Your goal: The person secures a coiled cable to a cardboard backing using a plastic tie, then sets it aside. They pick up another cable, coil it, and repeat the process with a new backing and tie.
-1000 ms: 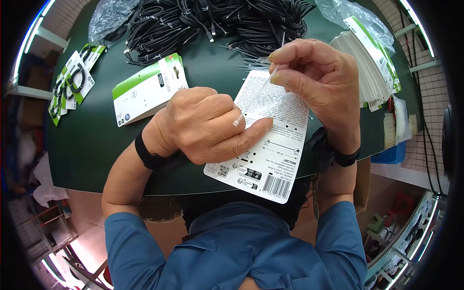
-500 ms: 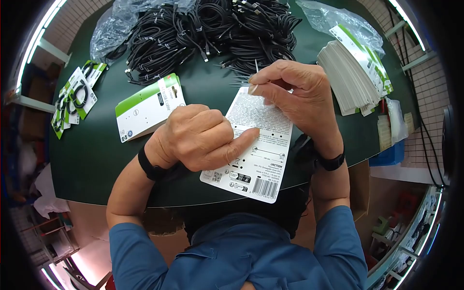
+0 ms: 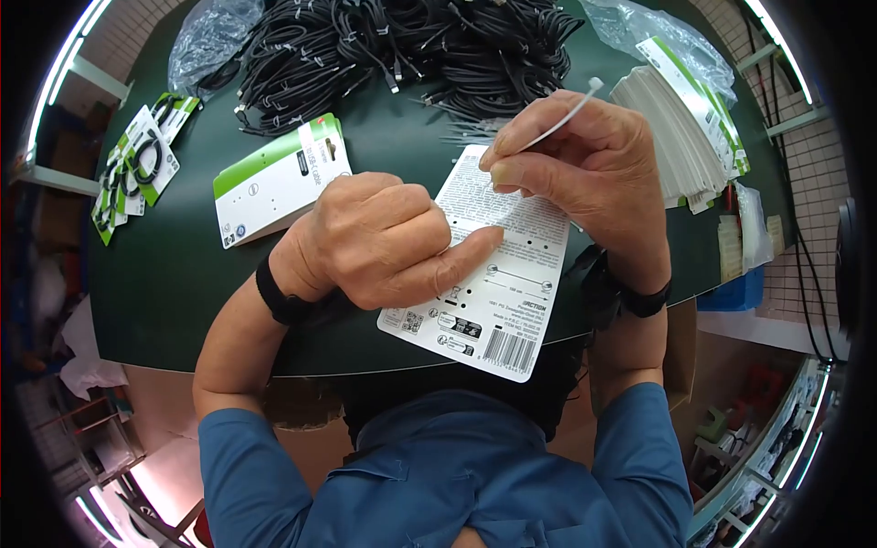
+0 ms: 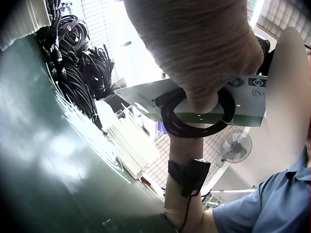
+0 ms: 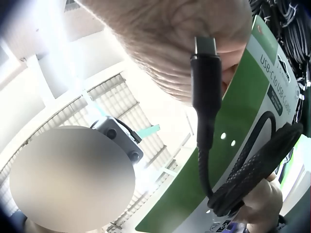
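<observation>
My left hand (image 3: pixel 379 242) grips a printed cardboard card (image 3: pixel 512 260), its fingers curled and its thumb lying over the white back. Against the card's green-and-white front sits a coiled black USB-C cable (image 4: pixel 167 116), held by the same hand (image 5: pixel 262 204). One metal-tipped plug (image 5: pixel 206 87) sticks out from the coil in the right wrist view. Above the card's upper end, my right hand (image 3: pixel 594 169) pinches a thin white cable tie (image 3: pixel 575 108) between thumb and forefinger. The tie's square head points up and right, over the knuckles.
Bundled black cables (image 3: pixel 393 55) heap at the back, with loose cable ties (image 3: pixel 466 131) before them. A small card stack (image 3: pixel 283 178) lies left of centre; a larger one (image 3: pixel 676 137) stands right. Cards with cables (image 3: pixel 137 160) lie far left. Plastic bags (image 3: pixel 215 46) rest behind.
The cable tie has turned round in my right fingers: its head was down beside the left hand and now points up and right. My left hand keeps its hold on the card.
</observation>
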